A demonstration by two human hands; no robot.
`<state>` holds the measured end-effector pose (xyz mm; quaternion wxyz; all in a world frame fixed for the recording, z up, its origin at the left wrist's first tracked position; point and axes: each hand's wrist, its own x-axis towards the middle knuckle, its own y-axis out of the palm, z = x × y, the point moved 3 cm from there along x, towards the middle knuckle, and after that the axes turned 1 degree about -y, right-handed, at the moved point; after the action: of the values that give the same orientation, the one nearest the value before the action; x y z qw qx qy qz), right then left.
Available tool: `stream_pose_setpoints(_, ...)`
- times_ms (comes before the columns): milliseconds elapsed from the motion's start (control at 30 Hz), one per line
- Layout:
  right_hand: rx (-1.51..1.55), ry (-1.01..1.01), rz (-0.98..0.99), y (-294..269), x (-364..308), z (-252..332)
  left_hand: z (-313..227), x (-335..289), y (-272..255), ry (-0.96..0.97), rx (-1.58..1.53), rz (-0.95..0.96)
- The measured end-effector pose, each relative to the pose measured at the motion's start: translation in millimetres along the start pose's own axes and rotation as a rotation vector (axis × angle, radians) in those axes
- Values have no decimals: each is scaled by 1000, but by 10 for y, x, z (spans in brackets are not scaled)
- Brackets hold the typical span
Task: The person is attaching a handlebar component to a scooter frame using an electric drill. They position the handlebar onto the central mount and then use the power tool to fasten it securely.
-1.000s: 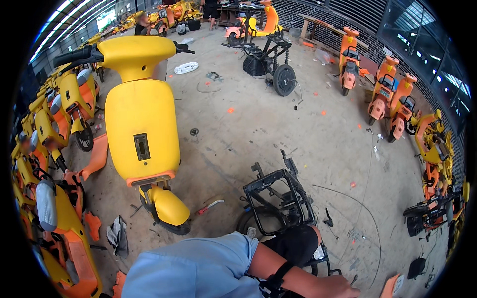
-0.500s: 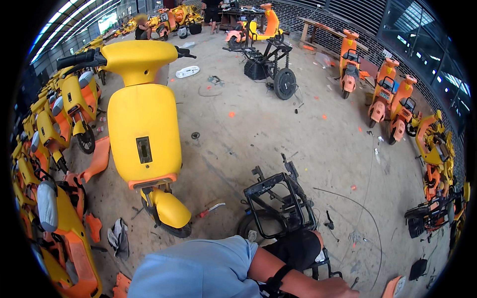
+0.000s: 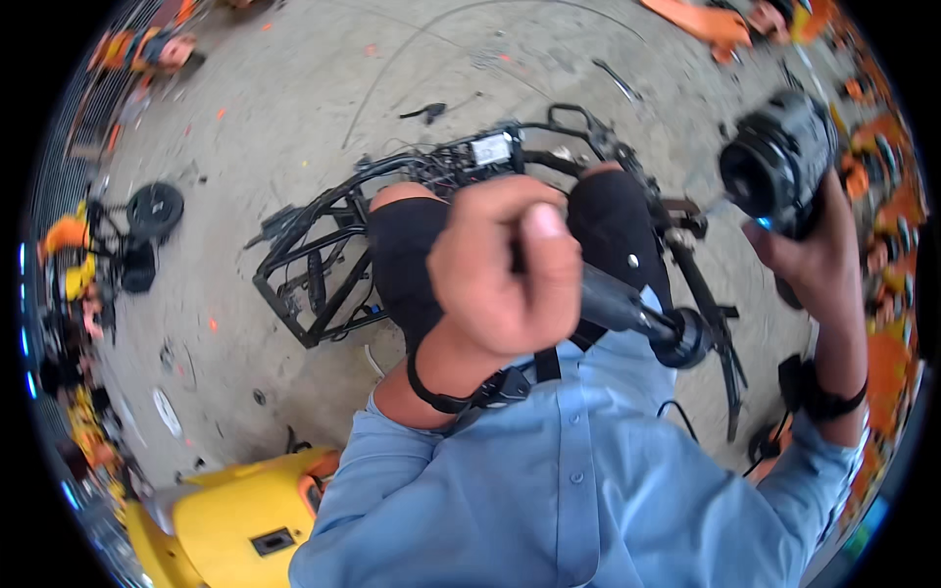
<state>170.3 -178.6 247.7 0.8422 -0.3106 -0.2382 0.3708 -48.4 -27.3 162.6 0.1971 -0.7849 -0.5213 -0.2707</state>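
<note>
My left hand (image 3: 505, 265) is a fist above my lap, its fingers curled round a black rod-shaped part (image 3: 613, 299). A short metal neck and a round black end (image 3: 683, 339) stick out of that part to the right. Over on the right, my right hand (image 3: 818, 250) grips a black power tool (image 3: 779, 162) with a thick round body. A small blue light glows at its lower edge. Between and around my knees lies a black scooter frame (image 3: 294, 260) with wires and a white-labelled box (image 3: 492, 149). My left fist hides the middle of the frame.
At the lower left stands a yellow scooter (image 3: 235, 510). Beyond the frame, a black brake lever (image 3: 424, 113) and a metal wrench-like tool (image 3: 615, 78) lie on the concrete floor. An orange panel (image 3: 701, 22) is at the upper right. More scooters line both sides.
The view has swung from the workshop ahead down to my lap. Both hands now show, holding the rod-shaped part and the power tool; before, only one arm was in sight.
</note>
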Motion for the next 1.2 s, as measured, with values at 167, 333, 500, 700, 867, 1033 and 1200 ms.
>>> stream_pose_setpoints(167,-326,-84,98,-110,-58,173,143,-3,100,10,-78,16)
stream_pose_setpoints(333,-601,-162,182,-33,-33,275,128,75,50,-32,-195,-25)
stream_pose_setpoints(500,-667,-217,207,5,-30,215,153,39,37,-14,-215,-47)
stream_pose_setpoints(700,-709,-502,154,-56,63,368,104,73,63,-77,-138,-59)
stream_pose_setpoints(867,-734,-582,157,-179,-69,594,20,97,58,-131,-78,-52)
stream_pose_setpoints(1033,-769,-671,158,-137,-138,728,73,99,31,-48,-27,-182)
stream_pose_setpoints(1200,-832,-735,157,-20,-98,773,-5,106,51,-17,-4,-71)
